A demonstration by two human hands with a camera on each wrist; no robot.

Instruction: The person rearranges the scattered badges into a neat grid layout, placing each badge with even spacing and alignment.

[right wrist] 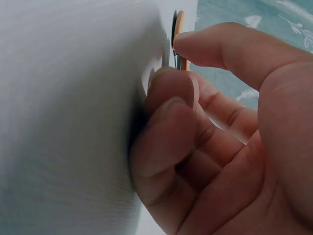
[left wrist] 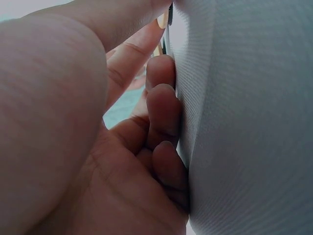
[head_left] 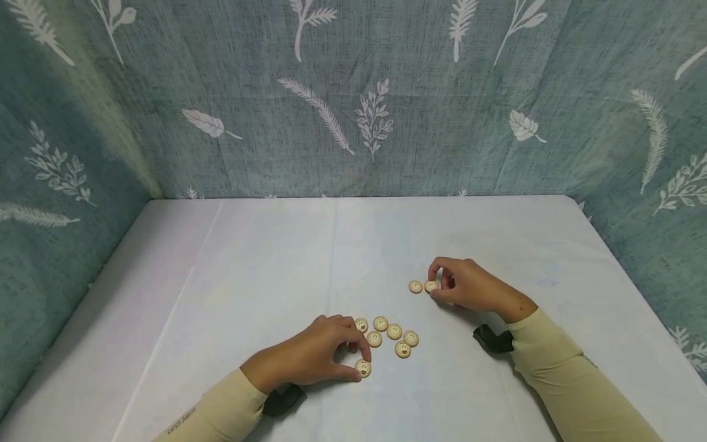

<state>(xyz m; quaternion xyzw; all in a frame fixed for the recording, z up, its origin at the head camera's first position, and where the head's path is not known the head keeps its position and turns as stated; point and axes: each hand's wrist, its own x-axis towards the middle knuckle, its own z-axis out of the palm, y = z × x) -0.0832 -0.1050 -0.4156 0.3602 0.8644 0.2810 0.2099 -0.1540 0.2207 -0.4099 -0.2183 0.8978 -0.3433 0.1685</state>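
My left hand (head_left: 316, 351) is low on the white table, pinching a round wooden disc (head_left: 363, 368) with a small face drawn on it between thumb and index finger. In the left wrist view its other fingers (left wrist: 164, 112) curl against the cloth. Farther back and to the right, my right hand (head_left: 469, 283) has thumb and index finger at opposite edges of another face disc (head_left: 431, 286). One more disc (head_left: 415, 286) lies just left of that one. In the right wrist view, a disc's thin edge (right wrist: 180, 24) shows by the thumb tip.
Several face discs, among them one disc (head_left: 380, 323) at the back and another disc (head_left: 402, 349) at the front, lie flat between the hands. A white cloth (head_left: 248, 264) covers the table. Green leaf-patterned fabric (head_left: 414, 80) walls the back and sides.
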